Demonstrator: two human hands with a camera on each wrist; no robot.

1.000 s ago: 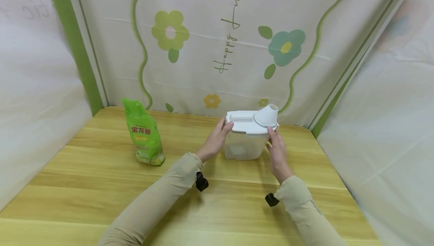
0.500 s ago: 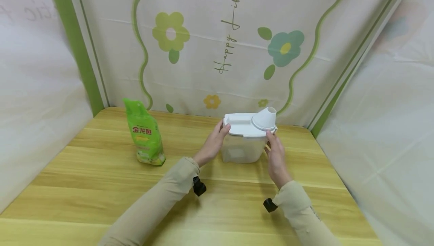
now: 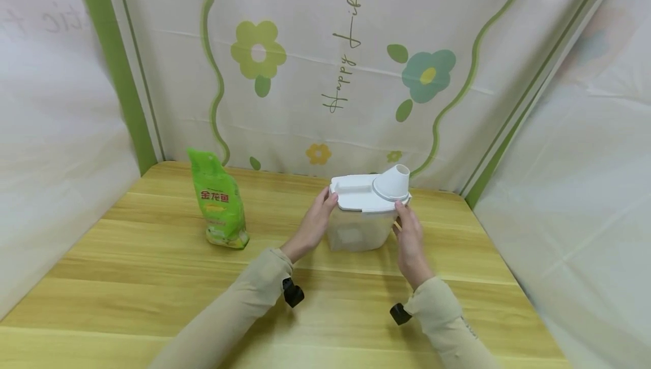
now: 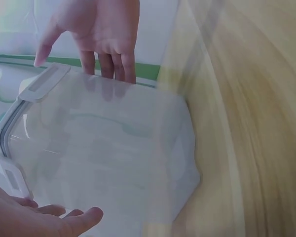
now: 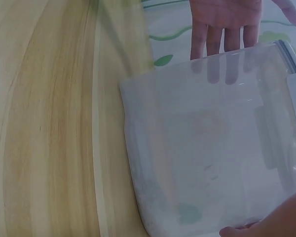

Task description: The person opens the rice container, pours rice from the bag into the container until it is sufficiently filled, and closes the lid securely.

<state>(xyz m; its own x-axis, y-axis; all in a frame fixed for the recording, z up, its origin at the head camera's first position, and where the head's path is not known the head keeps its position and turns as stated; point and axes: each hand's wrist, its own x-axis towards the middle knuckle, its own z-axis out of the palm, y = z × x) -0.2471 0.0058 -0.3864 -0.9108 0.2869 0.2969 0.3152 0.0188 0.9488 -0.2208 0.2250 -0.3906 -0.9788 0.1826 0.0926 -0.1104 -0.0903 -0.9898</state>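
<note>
A clear plastic storage container (image 3: 356, 230) with a white lid (image 3: 353, 196) and slanted white spout cap (image 3: 394, 182) stands upright toward the back of the wooden table. My left hand (image 3: 314, 222) holds its left side, thumb at the lid's front corner. On the opposite side, my right hand (image 3: 411, 239) holds it, thumb at the lid's edge below the spout. In the left wrist view, the right hand's fingers (image 4: 116, 64) lie along the container's side; the right wrist view shows the left hand's fingers (image 5: 227, 39) likewise. No contents are visible through the walls.
A green printed food bag (image 3: 218, 202) stands on the table (image 3: 152, 278) to the left. A white curtain (image 3: 305, 75) with flowers hangs behind the table, with more white cloth along both sides. Black cameras (image 3: 293, 292) sit on the wrists.
Both hands have brought the container slightly left and nearer to me, keeping it upright between them. The green bag has stayed in place.
</note>
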